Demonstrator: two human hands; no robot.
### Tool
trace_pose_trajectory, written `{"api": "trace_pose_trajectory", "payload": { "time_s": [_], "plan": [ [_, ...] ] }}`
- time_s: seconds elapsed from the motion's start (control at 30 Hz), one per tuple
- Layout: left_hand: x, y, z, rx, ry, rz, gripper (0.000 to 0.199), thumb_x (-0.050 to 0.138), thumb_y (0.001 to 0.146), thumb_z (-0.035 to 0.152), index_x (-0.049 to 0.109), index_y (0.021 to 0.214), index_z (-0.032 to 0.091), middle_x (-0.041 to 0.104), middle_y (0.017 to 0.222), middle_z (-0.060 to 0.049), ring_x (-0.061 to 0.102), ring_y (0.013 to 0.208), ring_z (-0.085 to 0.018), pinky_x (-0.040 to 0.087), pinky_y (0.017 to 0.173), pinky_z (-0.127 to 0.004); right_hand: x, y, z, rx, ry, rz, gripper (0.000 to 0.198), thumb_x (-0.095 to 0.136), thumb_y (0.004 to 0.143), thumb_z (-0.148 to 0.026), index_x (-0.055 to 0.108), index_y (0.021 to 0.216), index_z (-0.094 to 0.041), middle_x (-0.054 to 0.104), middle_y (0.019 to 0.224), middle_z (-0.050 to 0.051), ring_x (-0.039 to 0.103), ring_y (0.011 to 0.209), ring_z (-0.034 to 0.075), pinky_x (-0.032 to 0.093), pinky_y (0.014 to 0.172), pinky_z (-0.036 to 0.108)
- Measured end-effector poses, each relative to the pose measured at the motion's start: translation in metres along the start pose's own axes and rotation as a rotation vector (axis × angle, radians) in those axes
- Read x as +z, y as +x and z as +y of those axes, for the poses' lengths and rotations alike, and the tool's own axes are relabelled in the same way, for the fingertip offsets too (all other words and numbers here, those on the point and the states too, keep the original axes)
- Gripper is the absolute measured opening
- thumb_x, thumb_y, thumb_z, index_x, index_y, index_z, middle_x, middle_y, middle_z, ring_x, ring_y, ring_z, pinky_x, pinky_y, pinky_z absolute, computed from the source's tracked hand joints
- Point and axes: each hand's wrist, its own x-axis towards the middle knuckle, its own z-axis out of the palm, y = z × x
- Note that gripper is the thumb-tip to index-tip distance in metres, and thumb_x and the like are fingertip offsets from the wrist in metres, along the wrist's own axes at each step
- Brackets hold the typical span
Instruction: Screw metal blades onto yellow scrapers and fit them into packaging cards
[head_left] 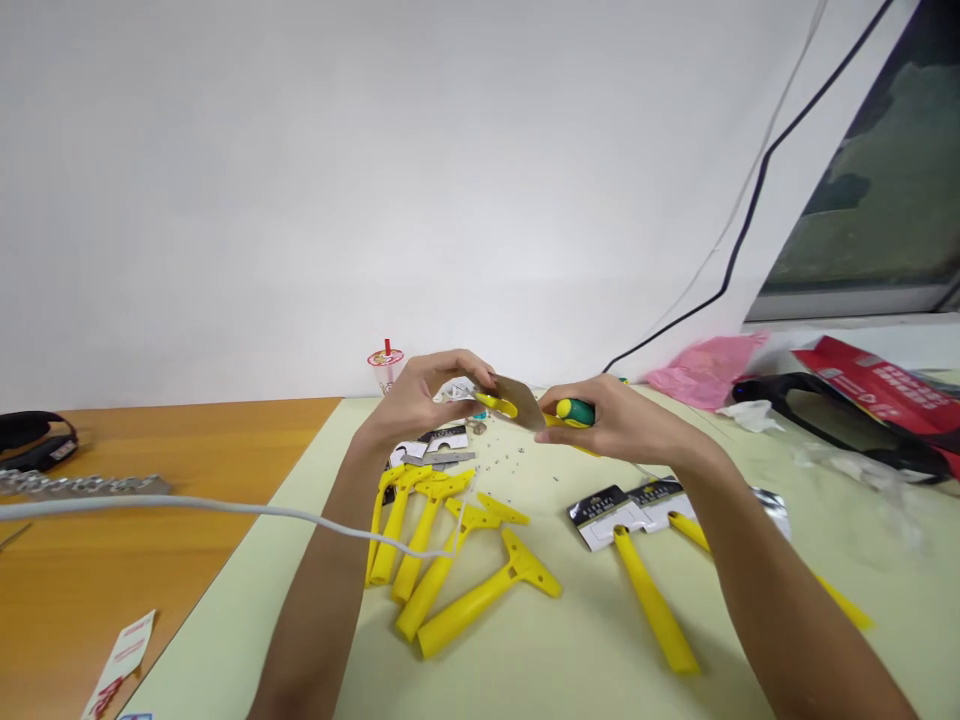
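My left hand (424, 395) is closed, thumb and fingers pinching a brownish card (521, 398) with a yellow plastic piece (501, 404) against it, raised above the table. My right hand (604, 418) is closed around a screwdriver with a green and yellow handle (576, 411). Its fingertips also meet the card's right edge, where more yellow plastic shows; how these parts join is hidden. Below the hands lie several yellow scraper handles (469, 610) with T-shaped heads. Under my right forearm are scrapers (656, 600) with black and white cards (609, 515) over their heads.
Small screws (510, 462) and flat metal blades (439, 458) are scattered behind the handles. A cup with a red straw (385, 365) stands near the wall. A white cable (300, 515) crosses in front at left. A pink bag (705, 370) and red packaging (885, 390) lie at right.
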Motion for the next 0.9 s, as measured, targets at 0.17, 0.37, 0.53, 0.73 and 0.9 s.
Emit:
{"api": "trace_pose_trajectory", "payload": {
  "time_s": [0.17, 0.37, 0.53, 0.73, 0.9],
  "plan": [
    [0.016, 0.007, -0.018, -0.14, -0.002, -0.029, 0.048, 0.094, 0.079, 0.03, 0.067, 0.118, 0.024, 0.075, 0.103, -0.007, 0.072, 0.102, -0.024, 0.053, 0.096, -0.039, -0.002, -0.034, 0.003, 0.088, 0.106, -0.106, 0.036, 0.069, 0.1, -0.059, 0.081, 0.098, -0.025, 0.082, 0.088, 0.003, 0.067, 0.07, 0.019, 0.049, 0.061, 0.031],
    [0.058, 0.018, -0.052, -0.297, 0.005, -0.263, 0.067, 0.092, 0.079, 0.042, 0.07, 0.139, 0.021, 0.078, 0.103, -0.009, 0.074, 0.097, -0.026, 0.055, 0.086, -0.037, 0.038, -0.101, 0.02, 0.383, 0.503, -0.021, 0.042, 0.065, 0.103, -0.063, 0.078, 0.102, -0.023, 0.082, 0.088, 0.006, 0.072, 0.077, 0.024, 0.054, 0.067, 0.035],
    [0.088, 0.019, -0.065, -0.195, -0.03, -0.366, 0.05, 0.092, 0.078, 0.033, 0.079, 0.125, 0.024, 0.08, 0.122, -0.013, 0.076, 0.114, -0.03, 0.057, 0.1, -0.044, 0.075, -0.145, 0.023, 0.529, 0.46, 0.202, 0.044, 0.075, 0.094, -0.066, 0.076, 0.114, -0.026, 0.08, 0.096, 0.005, 0.072, 0.083, 0.026, 0.056, 0.071, 0.037],
    [0.104, 0.016, -0.051, -0.259, -0.101, -0.173, 0.071, 0.089, 0.086, 0.048, 0.063, 0.15, 0.029, 0.056, 0.163, -0.018, 0.057, 0.147, -0.036, 0.05, 0.117, -0.054, 0.09, -0.147, 0.015, 0.373, 0.041, 0.544, 0.044, 0.082, 0.09, -0.062, 0.071, 0.108, -0.024, 0.074, 0.094, 0.005, 0.069, 0.08, 0.024, 0.056, 0.074, 0.037],
    [0.107, 0.016, -0.046, -0.513, -0.457, -0.257, 0.074, 0.069, 0.096, 0.075, 0.068, 0.142, 0.017, 0.076, 0.127, -0.02, 0.076, 0.107, -0.029, 0.063, 0.096, -0.047, 0.093, -0.127, 0.023, 0.14, -0.185, 0.659, 0.04, 0.076, 0.098, -0.059, 0.071, 0.112, -0.022, 0.077, 0.101, 0.008, 0.072, 0.083, 0.023, 0.057, 0.077, 0.036]
  ]
}}
